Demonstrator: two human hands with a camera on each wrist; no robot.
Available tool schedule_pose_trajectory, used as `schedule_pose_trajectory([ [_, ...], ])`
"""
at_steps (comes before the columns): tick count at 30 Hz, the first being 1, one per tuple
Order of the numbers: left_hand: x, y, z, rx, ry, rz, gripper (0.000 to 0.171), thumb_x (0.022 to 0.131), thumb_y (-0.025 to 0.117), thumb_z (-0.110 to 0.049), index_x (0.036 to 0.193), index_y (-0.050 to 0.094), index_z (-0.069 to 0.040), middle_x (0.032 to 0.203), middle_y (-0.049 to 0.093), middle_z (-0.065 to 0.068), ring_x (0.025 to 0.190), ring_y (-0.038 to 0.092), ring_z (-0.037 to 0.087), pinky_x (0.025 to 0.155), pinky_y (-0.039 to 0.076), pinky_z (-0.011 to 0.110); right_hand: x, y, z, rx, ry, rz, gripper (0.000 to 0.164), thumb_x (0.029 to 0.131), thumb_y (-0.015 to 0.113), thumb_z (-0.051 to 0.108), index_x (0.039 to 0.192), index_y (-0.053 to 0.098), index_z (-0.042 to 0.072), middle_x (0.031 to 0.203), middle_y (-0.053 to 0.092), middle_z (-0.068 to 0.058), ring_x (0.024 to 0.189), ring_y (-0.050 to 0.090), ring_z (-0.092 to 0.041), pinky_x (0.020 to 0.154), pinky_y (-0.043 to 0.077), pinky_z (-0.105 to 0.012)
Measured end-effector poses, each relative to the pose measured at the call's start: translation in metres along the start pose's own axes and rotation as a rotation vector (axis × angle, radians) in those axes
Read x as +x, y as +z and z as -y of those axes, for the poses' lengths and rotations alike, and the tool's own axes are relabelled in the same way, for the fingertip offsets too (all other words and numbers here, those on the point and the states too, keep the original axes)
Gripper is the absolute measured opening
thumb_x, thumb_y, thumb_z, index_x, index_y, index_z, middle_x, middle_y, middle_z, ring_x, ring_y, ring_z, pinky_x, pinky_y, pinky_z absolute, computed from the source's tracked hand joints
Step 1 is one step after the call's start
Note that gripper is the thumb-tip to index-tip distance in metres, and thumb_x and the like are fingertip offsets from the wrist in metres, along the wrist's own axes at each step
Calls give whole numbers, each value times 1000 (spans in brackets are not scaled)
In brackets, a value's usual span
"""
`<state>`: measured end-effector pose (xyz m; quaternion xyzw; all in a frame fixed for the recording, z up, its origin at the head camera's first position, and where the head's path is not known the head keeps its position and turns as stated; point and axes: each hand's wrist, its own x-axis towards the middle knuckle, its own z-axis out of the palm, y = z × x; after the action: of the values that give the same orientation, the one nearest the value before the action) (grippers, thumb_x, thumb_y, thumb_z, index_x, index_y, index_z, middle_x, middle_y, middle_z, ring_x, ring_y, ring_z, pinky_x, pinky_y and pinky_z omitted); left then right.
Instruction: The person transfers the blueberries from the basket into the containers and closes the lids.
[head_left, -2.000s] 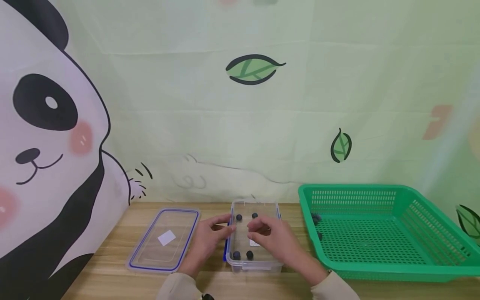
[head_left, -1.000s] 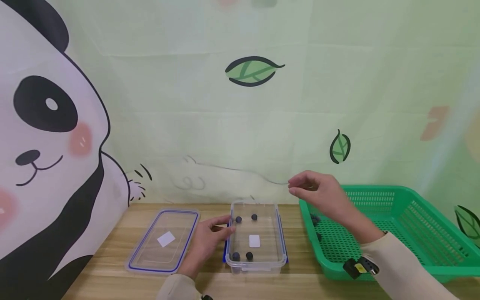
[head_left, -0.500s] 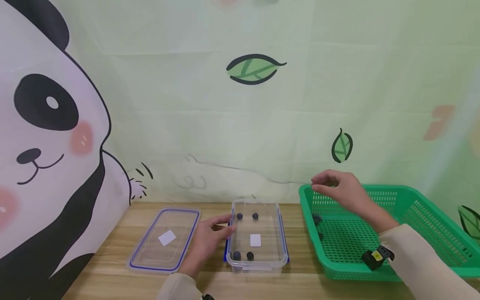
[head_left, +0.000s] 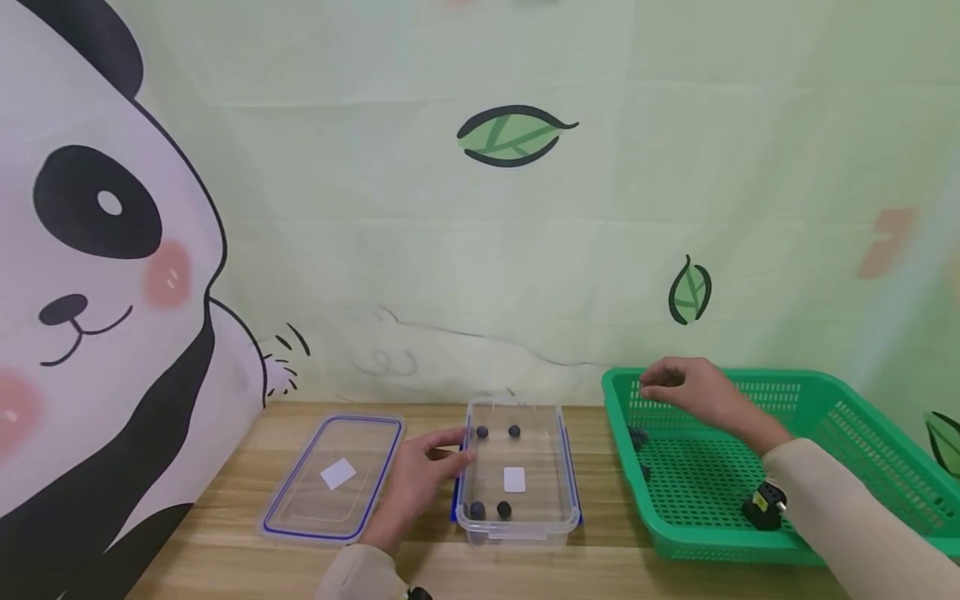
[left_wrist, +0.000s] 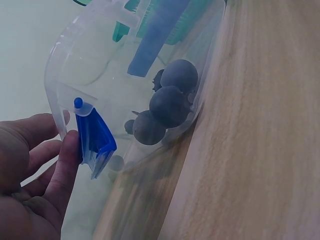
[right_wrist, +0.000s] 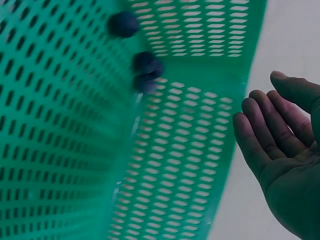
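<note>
In the head view a clear plastic box with blue side clips stands open mid-table, several blueberries in its corners. My left hand touches its left wall with thumb and forefinger apart; in the left wrist view, fingertips meet the rim beside a blue clip. My right hand hovers over the left rear rim of the green basket, holding nothing, fingers gently bent. Three blueberries lie along that basket's left wall in the right wrist view.
A clear lid with a blue seal and a white label lies left of the box on the wooden table. Behind the table hangs a printed cloth with a panda and leaves.
My right hand has moved from above the box rightward, up, then slightly down over the basket's left rear side. The left hand has stayed at the box wall.
</note>
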<state>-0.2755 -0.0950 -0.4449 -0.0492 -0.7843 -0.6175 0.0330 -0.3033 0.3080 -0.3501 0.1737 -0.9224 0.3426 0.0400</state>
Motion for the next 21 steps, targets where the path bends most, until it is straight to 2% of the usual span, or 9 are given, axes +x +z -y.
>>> schedule_pose_trajectory([
  [11,1,0,-2,4,-8,-10,37,93,83,-8,129,75,-3,124,75,15,93,74,21,81,61,32,7,15,-32,-65,0,47,24,99,76,14,114,74,-5,104,76,-10,100,71,-31,83,60,-50],
  [21,0,0,-2,18,-7,-11,37,93,83,-9,129,75,-3,123,75,15,93,74,21,81,61,32,11,26,-52,-111,-15,152,20,96,78,11,112,77,-2,106,77,-11,102,71,-34,86,60,-51],
])
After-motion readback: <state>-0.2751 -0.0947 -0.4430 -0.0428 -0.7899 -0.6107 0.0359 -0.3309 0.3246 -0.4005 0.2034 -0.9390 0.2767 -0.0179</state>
